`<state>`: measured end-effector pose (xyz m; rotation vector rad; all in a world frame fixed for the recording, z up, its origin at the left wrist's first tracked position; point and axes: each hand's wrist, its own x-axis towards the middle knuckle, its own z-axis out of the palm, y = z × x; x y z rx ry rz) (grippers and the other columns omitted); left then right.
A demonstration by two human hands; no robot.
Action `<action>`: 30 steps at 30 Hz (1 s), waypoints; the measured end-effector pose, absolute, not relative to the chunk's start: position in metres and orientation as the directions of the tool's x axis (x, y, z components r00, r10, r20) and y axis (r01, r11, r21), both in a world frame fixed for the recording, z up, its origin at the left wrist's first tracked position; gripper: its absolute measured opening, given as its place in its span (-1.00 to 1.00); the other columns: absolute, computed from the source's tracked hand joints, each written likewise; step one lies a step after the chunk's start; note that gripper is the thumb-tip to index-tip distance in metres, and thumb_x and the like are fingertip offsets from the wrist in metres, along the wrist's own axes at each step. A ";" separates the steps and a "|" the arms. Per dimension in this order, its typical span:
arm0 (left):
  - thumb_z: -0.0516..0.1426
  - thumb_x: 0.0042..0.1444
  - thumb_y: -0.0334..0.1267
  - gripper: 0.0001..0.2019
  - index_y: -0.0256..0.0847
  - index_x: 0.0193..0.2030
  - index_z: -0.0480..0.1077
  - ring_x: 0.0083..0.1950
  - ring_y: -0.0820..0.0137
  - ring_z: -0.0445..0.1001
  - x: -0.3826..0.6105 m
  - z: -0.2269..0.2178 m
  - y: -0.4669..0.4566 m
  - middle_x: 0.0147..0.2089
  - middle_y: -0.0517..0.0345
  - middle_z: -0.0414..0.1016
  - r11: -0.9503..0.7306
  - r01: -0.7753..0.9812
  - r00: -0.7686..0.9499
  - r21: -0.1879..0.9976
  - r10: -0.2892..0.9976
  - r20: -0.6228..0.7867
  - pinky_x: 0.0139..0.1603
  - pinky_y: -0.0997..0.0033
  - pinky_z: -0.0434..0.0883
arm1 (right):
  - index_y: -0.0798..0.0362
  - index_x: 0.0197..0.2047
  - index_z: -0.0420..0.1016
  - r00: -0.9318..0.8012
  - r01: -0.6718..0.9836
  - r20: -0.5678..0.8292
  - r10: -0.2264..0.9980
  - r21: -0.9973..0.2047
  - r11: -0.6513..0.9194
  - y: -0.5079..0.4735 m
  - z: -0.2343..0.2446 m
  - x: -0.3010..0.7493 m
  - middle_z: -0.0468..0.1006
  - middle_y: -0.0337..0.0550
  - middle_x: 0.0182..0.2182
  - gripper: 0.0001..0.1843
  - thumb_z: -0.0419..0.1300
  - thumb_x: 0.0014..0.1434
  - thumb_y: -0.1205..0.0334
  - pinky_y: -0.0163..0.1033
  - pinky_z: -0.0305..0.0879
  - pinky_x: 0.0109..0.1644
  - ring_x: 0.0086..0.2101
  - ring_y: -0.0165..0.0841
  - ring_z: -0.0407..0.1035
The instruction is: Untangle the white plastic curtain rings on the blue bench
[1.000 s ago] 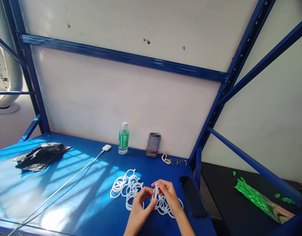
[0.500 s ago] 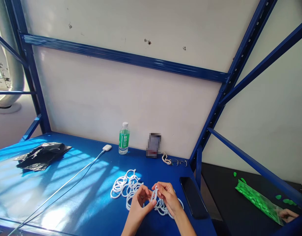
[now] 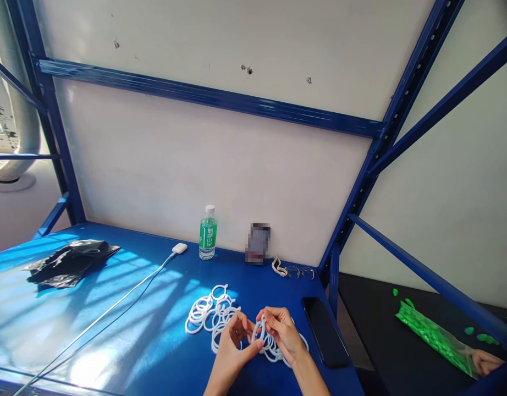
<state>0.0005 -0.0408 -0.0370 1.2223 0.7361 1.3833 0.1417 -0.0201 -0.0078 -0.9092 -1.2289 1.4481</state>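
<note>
A white plastic curtain ring (image 3: 254,331) is held upright between my two hands, low in the middle of the view. My right hand (image 3: 285,335) pinches its top with thumb and fingertips. On the other side, my left hand (image 3: 232,345) has its thumb and fingers closed at the ring's lower left edge. More such rings lie in a loose heap (image 3: 202,312) left of and behind my left hand. Under my right hand rests a second group of rings (image 3: 273,353), partly hidden by the fingers.
On the blue table (image 3: 154,330) stand a water bottle (image 3: 208,236) and a blurred device (image 3: 258,244). Glasses (image 3: 301,272), a black phone (image 3: 325,331), a white cable (image 3: 113,304) and a black bag (image 3: 72,263) lie around. Another person's hand (image 3: 486,363) touches a green-filled bag (image 3: 435,335) at right.
The ring between my hands has turned and now shows a wider, rounder face. My hands have barely moved. The other person's hand has come further into view over the green-filled bag.
</note>
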 end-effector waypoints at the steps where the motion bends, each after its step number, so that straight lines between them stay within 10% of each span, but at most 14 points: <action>1: 0.33 -0.17 -0.12 -0.57 -0.15 -0.42 0.11 -0.42 0.45 0.35 0.000 -0.037 -0.041 -0.46 0.25 0.40 -0.213 -0.316 0.125 0.925 0.957 0.263 -0.35 0.47 0.31 | 0.16 -0.49 0.59 -0.226 -0.212 0.054 0.973 -0.977 0.005 -0.020 -0.008 0.142 0.22 -0.26 -0.67 -0.56 0.32 -0.03 -0.12 -0.34 -0.06 -0.47 -0.58 -0.48 0.06; 16: 0.28 -0.21 0.15 -0.51 -0.14 -0.35 0.21 -0.34 0.35 0.48 0.014 -0.042 -0.037 -0.44 0.17 0.45 -0.171 -0.426 0.027 0.888 0.979 0.201 -0.33 0.40 0.39 | 0.19 -0.30 0.63 -0.140 -0.305 0.003 0.990 -0.951 -0.041 -0.018 -0.001 0.142 0.28 -0.25 -0.62 -0.41 0.26 -0.02 -0.25 -0.35 0.12 -0.45 -0.58 -0.50 0.13; 22: 0.24 -0.04 0.00 -0.66 -0.18 -0.23 0.37 -0.13 0.24 0.50 0.001 -0.036 -0.040 -0.18 0.02 0.50 -0.298 -0.115 -0.131 0.948 0.950 0.283 -0.11 0.29 0.45 | 0.11 -0.28 0.59 0.085 0.279 0.276 0.957 -0.929 0.243 -0.011 -0.002 0.157 0.35 -0.20 -0.58 -0.51 0.10 0.14 -0.17 -0.30 0.13 -0.44 -0.53 -0.38 0.22; 30: 0.12 0.06 -0.01 -0.63 -0.21 -0.08 0.35 -0.04 0.10 0.43 -0.007 -0.046 -0.038 -0.09 -0.07 0.46 -0.315 0.433 -0.437 0.845 0.746 0.502 -0.01 0.06 0.35 | -0.03 -0.28 0.47 -0.206 0.775 0.324 0.923 -0.522 0.356 -0.026 -0.001 0.149 0.47 -0.18 -0.31 -0.78 0.09 0.04 0.41 -0.14 0.18 -0.06 -0.19 -0.23 0.31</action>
